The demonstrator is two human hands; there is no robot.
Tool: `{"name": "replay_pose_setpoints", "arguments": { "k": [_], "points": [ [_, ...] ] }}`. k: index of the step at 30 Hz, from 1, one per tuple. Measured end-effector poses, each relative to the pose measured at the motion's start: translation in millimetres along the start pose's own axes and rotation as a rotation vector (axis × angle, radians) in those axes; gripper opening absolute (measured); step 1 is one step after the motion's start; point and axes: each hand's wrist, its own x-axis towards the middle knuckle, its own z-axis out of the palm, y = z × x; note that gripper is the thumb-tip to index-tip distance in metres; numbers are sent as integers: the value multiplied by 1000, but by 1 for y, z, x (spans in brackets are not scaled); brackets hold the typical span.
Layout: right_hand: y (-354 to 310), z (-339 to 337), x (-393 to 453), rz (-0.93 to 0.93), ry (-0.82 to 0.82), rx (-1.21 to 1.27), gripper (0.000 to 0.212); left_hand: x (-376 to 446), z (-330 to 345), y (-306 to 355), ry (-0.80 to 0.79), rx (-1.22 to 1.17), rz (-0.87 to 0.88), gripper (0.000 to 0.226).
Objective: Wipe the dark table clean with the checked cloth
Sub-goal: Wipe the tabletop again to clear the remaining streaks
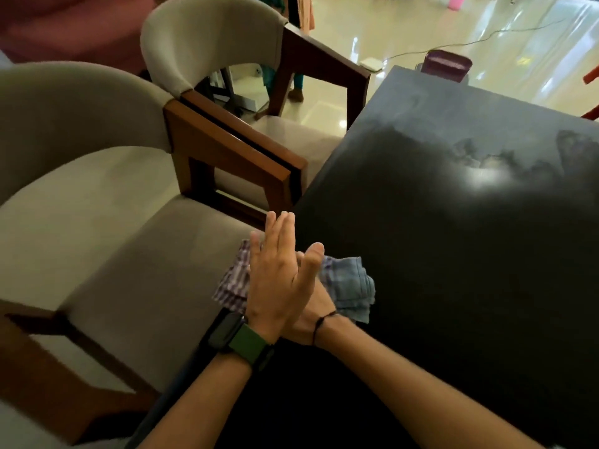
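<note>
Down at the dark table [453, 254] edge, the checked cloth [348, 286] lies bunched under the right hand [311, 319], grip hidden; the left hand [278, 280] crosses above it, fingers straight and together. Two grey chairs [129, 254] stand alongside on glossy floor [421, 24]

checked cloth [348, 286] on dark table [453, 241] near its left edge, two chairs [136, 254] left of table
</note>
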Motion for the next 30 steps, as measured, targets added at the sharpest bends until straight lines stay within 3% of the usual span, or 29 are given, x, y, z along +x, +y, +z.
{"name": "replay_pose_setpoints", "arguments": {
  "k": [2,5,8,12,17,21,25,30],
  "points": [
    [15,-2,7,16,54,-201,72,-5,-10,-8,-133,9,61,94],
    [61,-5,43,131,17,-515,67,-21,-13,-25,-182,-21,27,95],
    [104,-27,73,329,187,-523,63,-34,-9,-32,-172,-21,2,90],
    [106,-31,78,457,214,-519,62,-49,-12,-36,-172,-51,-45,88],
    [62,13,31,363,129,-536,60,-58,-37,-45,-106,-37,-68,79],
    [-15,89,-30,131,55,-502,63,-77,-67,-59,-78,-163,-154,63],
    [-77,166,-101,-192,-75,-528,59,-94,-88,-62,-73,-165,-103,96],
    [-54,137,-86,-110,-43,-537,55,-119,-114,-60,-89,-122,-150,74]
  ]
}}
